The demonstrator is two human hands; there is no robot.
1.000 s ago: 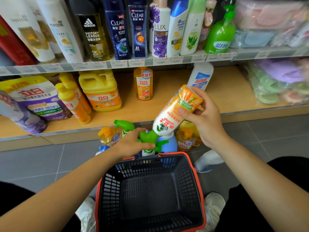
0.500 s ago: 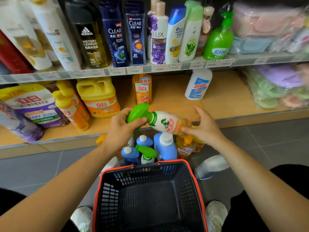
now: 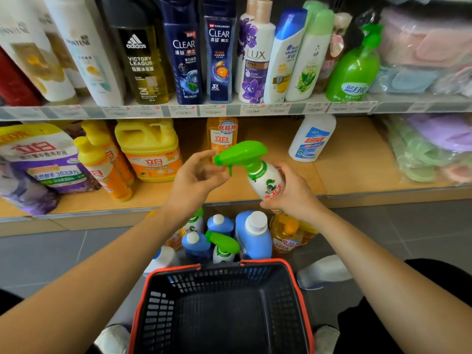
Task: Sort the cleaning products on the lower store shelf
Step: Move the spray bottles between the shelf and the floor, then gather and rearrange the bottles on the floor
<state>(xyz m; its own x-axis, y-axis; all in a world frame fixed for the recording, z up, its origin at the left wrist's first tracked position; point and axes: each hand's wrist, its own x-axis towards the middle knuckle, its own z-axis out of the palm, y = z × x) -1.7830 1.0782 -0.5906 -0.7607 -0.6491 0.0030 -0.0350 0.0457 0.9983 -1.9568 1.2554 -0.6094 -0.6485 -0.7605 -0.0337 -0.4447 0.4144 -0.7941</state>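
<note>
A white spray bottle [image 3: 265, 183] with a green trigger head is held nearly upright in front of the lower shelf [image 3: 352, 169]. My right hand [image 3: 293, 198] grips its body from the right. My left hand [image 3: 196, 176] hovers just left of the trigger head, fingers loosely spread, thumb close to the trigger. On the lower shelf stand a yellow jug [image 3: 149, 149], orange bottles [image 3: 104, 162], a detergent bag [image 3: 43, 159], an orange bottle at the back [image 3: 222, 134] and a leaning white bottle [image 3: 313, 137].
Blue bottles [image 3: 252, 233], another green-headed spray bottle [image 3: 222, 247] and orange dish soap [image 3: 288, 236] stand on the floor below my hands. A white bottle [image 3: 324, 273] lies on the floor at right. An empty black basket with a red rim [image 3: 224, 305] sits nearest me. Shampoos fill the upper shelf.
The spray bottle has swung from lying sideways to nearly upright, carried up toward the shelf. My left hand has released the green trigger head and opened beside it.
</note>
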